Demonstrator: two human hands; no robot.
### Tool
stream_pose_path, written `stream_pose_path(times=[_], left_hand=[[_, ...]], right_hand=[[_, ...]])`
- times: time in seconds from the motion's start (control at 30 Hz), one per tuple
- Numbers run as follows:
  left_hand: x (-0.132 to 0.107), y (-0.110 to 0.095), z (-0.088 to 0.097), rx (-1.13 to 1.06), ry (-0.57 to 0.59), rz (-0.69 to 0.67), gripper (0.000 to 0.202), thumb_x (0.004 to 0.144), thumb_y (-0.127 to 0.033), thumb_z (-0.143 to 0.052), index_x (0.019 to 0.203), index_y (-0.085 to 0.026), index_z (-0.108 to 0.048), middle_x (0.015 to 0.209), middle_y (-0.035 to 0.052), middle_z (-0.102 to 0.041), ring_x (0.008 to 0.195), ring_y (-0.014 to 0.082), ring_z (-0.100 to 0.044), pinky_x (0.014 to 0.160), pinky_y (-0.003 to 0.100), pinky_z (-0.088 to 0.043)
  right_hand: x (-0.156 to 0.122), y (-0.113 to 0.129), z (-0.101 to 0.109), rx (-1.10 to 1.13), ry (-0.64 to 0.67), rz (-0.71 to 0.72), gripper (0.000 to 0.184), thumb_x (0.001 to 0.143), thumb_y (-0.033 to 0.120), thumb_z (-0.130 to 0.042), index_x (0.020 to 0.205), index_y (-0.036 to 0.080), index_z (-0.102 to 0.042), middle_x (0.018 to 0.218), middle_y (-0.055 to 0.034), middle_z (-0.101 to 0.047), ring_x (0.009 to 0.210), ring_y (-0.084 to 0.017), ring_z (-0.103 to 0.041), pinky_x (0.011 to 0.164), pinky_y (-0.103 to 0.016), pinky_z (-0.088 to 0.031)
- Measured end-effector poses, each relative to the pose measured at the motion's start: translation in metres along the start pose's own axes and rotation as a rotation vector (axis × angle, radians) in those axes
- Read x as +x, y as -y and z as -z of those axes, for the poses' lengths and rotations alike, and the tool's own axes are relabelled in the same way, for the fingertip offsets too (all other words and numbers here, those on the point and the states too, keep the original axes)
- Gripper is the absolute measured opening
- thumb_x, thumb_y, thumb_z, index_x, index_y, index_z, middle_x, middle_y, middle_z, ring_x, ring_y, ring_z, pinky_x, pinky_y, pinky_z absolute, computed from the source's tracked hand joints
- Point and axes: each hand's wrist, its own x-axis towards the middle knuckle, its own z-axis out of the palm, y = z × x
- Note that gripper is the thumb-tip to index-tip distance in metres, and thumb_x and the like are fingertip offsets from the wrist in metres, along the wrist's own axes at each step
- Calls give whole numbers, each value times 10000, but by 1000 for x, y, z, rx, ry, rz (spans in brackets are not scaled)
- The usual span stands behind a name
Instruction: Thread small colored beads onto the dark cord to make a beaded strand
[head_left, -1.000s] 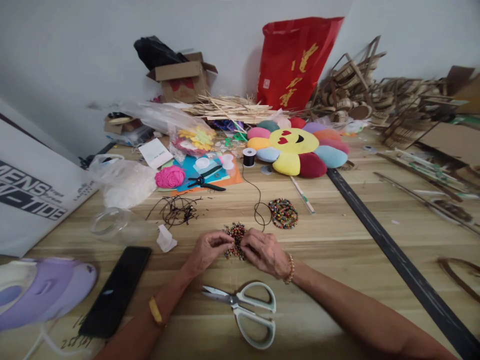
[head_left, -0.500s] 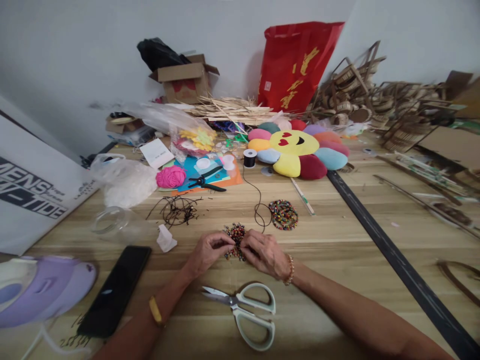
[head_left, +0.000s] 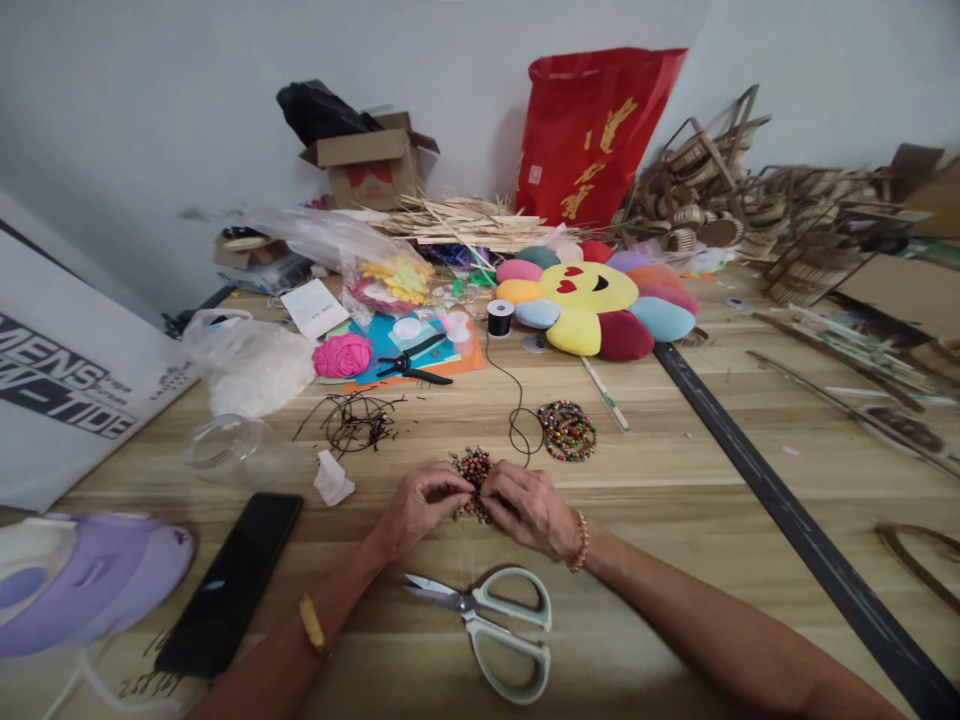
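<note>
A loose pile of small multicoloured beads [head_left: 471, 465] lies on the table, with both hands over its near part. At its left side my left hand [head_left: 422, 503] is closed in a pinch; whatever is between the fingertips is too small to make out. My right hand [head_left: 529, 508] is curled at the pile's right edge, its fingertips almost meeting the left ones. Black cord [head_left: 513, 400] runs from a spool [head_left: 500, 317] down to the right hand and disappears beneath it. Beside that hand lies a coil of strung beads [head_left: 568, 430]. Nearer me rest scissors [head_left: 469, 602] with pale handles.
Left of the hands are a white scrap [head_left: 332, 479], black cord clippings [head_left: 356, 420], a clear jar [head_left: 229, 447] and a phone [head_left: 231, 583]. Farther back lie black snips [head_left: 414, 366], pink yarn [head_left: 343, 356] and a flower cushion [head_left: 592, 295]. A dark strip [head_left: 780, 500] crosses the right side.
</note>
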Motion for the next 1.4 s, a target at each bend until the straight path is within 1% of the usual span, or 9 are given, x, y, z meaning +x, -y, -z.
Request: stream_pose_path(times=[0.2,0.33,0.43,0.67,0.9,1.07,1.17,1.33,1.4], left_hand=[[0,-10,-2,98,12,-32,131,805,-227,-616,742,-140,-690,705,55,-643,705,164,-577,677,263,-456],[0,-14,-3,140,19,-32,122,802,-205,-597,725,-143,-667,698,49,-633,699,160,-568,675,256,-449],[0,-15,-3,155,26,-30,116,800,-199,-589,726,-145,-660,697,44,-632,700,158,-565,672,251,-444],[0,-17,-3,183,36,16,116,795,-206,-578,731,-145,-653,695,40,-627,684,155,-563,658,241,-443],[-1,-17,-4,187,36,40,100,784,-185,-565,732,-145,-640,680,28,-627,649,140,-560,632,225,-436],[-2,-17,-3,205,17,54,93,778,-184,-572,740,-138,-643,663,21,-613,632,134,-553,619,222,-436],[-2,-15,-3,138,1,79,90,770,-192,-594,748,-130,-656,685,32,-632,643,131,-563,621,218,-446],[-1,-8,-2,-132,-35,187,168,720,-273,-699,778,-116,-693,766,66,-689,718,157,-620,677,240,-501],[-1,-6,-1,-188,-41,220,193,698,-286,-728,785,-115,-707,775,68,-702,726,161,-631,696,250,-513]], right_hand=[[1,0,0,4,-2,23,103,940,181,-450,883,184,-536,816,-46,-587,700,-136,-538,579,-228,-408],[2,0,1,15,-18,34,98,950,218,-464,915,181,-548,818,-49,-601,713,-143,-549,584,-233,-422],[1,0,2,10,-14,40,115,960,244,-464,941,180,-558,822,-49,-613,719,-144,-558,596,-237,-429],[0,-1,2,-34,32,38,143,962,231,-449,919,186,-577,847,-51,-616,735,-144,-566,590,-237,-421],[0,-2,1,-37,15,40,132,960,224,-446,927,185,-568,837,-58,-613,734,-152,-567,594,-242,-433],[1,-2,-1,-47,-18,32,105,954,213,-449,912,183,-540,810,-48,-605,693,-149,-551,570,-241,-415],[1,-2,0,-41,-30,26,98,956,210,-441,912,181,-524,802,-46,-596,689,-148,-543,574,-241,-414],[1,-1,1,-32,-31,26,86,956,199,-435,921,181,-512,809,-49,-591,698,-150,-542,578,-243,-411],[1,0,1,-31,-34,25,86,957,203,-436,920,184,-511,809,-49,-592,694,-150,-542,572,-243,-406]])
